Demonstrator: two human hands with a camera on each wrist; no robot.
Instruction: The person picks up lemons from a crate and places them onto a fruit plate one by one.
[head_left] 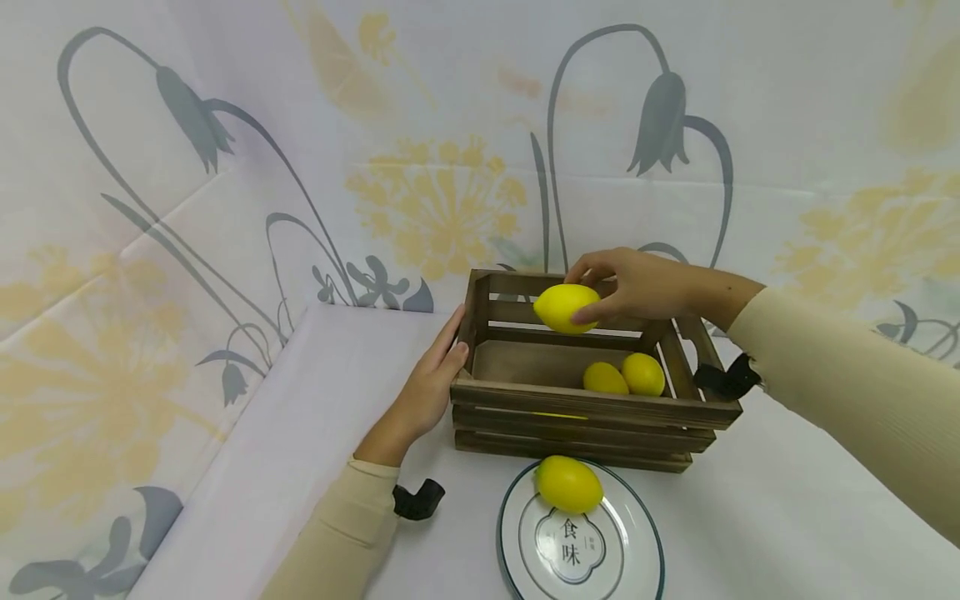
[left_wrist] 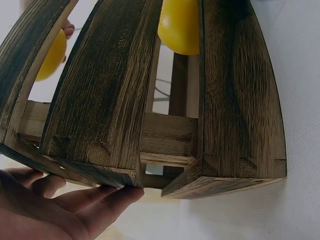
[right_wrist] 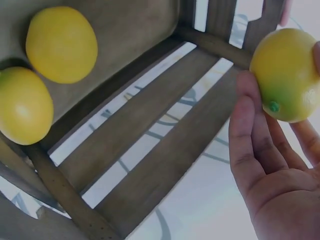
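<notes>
While the right hand [head_left: 647, 283] grasps a lemon [head_left: 561, 309] between thumb and fingers, holding it over the wooden crate [head_left: 517, 393] at roughly eleven o'clock from its middle, the left hand [head_left: 422, 393] braces the crate's end at nine o'clock, its fingers laid along the slats rather than clenched. Inside, a near lemon [head_left: 604, 379] and a far lemon [head_left: 643, 374] rest side by side at about four o'clock. At six o'clock from the crate, a round plate [head_left: 639, 546] carries one plated lemon [head_left: 567, 485], lying at the plate's own twelve o'clock. By the look of it, the work is partway along: two lemons sit within the crate, one is on the plate, and the held one is not yet set down in either place. Which way the fruit is travelling cannot be told from this moment alone. Yellow shows through the front slats; whose it is stays unclear.
</notes>
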